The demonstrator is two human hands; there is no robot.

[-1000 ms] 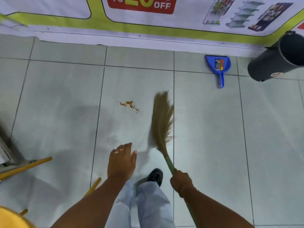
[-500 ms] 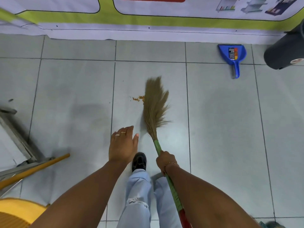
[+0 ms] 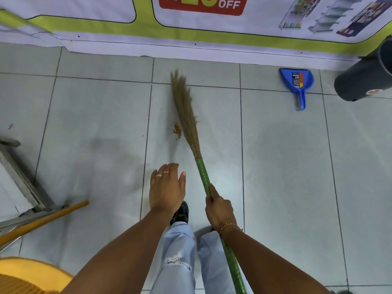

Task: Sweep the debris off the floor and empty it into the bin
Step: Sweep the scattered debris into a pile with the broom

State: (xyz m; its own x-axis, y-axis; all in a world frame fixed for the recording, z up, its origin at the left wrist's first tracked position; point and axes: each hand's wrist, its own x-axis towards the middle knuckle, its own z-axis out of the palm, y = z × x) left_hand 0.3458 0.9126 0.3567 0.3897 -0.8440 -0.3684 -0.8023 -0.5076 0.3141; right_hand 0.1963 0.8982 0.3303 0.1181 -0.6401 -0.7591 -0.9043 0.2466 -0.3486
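Right hand [image 3: 218,211] is wrapped tight round the green handle of the grass broom [image 3: 186,115]; left hand [image 3: 166,188] hangs free, fingers loosely spread, holding nothing. Orange crumbs [image 3: 176,130] sit just left of the bristles, touching them. Imo short light flicks w/ the tip low, herding the pile right towards the blue dustpan [image 3: 298,81] by the wall, next to the dark bin [image 3: 360,79].

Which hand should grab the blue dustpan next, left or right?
Probably the left hand: it is open and empty, while the right hand grips the broom beside the orange debris. The dustpan does lie to the right, near the bin, so stepping over looks necessary.
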